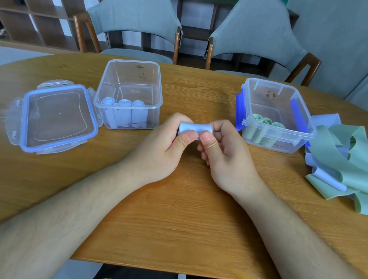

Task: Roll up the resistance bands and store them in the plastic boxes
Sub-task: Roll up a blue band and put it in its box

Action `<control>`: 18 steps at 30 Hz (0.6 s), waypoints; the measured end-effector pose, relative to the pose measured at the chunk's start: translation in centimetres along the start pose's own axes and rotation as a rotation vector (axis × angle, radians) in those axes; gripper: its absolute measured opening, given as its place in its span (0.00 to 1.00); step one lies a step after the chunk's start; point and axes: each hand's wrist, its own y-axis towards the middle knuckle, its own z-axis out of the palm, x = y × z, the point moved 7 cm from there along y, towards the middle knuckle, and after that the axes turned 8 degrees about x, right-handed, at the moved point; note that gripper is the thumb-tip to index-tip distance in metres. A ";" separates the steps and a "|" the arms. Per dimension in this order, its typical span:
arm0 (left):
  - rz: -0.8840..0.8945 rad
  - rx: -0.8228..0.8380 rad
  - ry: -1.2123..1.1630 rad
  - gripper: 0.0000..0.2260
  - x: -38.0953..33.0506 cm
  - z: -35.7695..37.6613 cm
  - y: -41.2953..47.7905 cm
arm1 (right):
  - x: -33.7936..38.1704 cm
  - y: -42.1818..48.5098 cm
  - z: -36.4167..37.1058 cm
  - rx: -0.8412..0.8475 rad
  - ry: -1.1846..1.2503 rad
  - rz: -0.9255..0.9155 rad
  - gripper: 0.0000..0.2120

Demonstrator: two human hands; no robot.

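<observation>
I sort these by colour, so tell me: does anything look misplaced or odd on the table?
Nothing stands out. The left box holds only pale blue rolls, the right box only green rolls. The loose bands beside it lie tangled, both colours mixed, not yet rolled.

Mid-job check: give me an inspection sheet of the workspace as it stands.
Surface: wooden table.
Job's things: pale blue roll between both hands; pale blue rolls standing in left box; green rolls in right box; loose bands piled at right.
Clutter: lid lying left of left box.
Hands: left hand and right hand pinch the roll.
Cables: nothing seen.
Surroundings: two grey chairs, shelf unit behind.
</observation>
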 end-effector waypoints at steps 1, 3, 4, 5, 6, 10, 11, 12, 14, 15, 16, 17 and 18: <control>0.008 -0.002 -0.004 0.08 -0.2 0.0 0.0 | 0.1 0.0 0.0 -0.001 -0.007 0.000 0.01; 0.023 -0.004 -0.030 0.07 -0.4 0.0 -0.2 | 0.2 -0.1 0.1 0.005 0.002 0.007 0.02; 0.032 -0.003 -0.047 0.07 -0.4 -0.1 -0.3 | 0.3 -0.2 0.1 0.014 0.035 0.017 0.03; 0.042 -0.003 -0.058 0.07 -0.5 -0.4 -0.5 | 0.4 -0.1 0.2 0.024 0.095 0.037 0.06; 0.051 -0.007 -0.061 0.08 -0.7 -1.0 -0.6 | 0.7 0.0 0.2 0.034 0.184 0.069 0.08; 0.084 -0.059 0.006 0.11 -1.0 -4.1 -1.2 | 2.2 1.3 1.2 0.045 0.535 0.223 0.11; 0.088 -0.076 0.048 0.11 -0.9 -4.8 -1.3 | 2.7 1.8 1.4 0.043 0.524 0.233 0.10; 0.091 -0.098 0.086 0.11 -0.7 -5.4 -1.5 | 3.1 2.4 1.8 0.052 0.503 0.236 0.10; 0.082 -0.170 0.157 0.12 -0.3 -6.8 -1.9 | 4.2 3.6 2.7 0.109 0.452 0.232 0.09; 0.080 -0.215 0.212 0.14 -0.1 -7.6 -2.1 | 4.8 4.3 3.0 0.140 0.413 0.228 0.09; 0.079 -0.259 0.282 0.17 0.2 -8.2 -2.4 | 5.4 5.0 3.2 0.159 0.354 0.225 0.10; 0.078 -0.305 0.357 0.20 0.5 -8.8 -2.7 | 6.0 5.8 3.3 0.162 0.258 0.211 0.10; 0.070 -0.353 0.425 0.23 0.9 -9.3 -2.9 | 6.6 6.7 3.2 0.150 0.117 0.180 0.09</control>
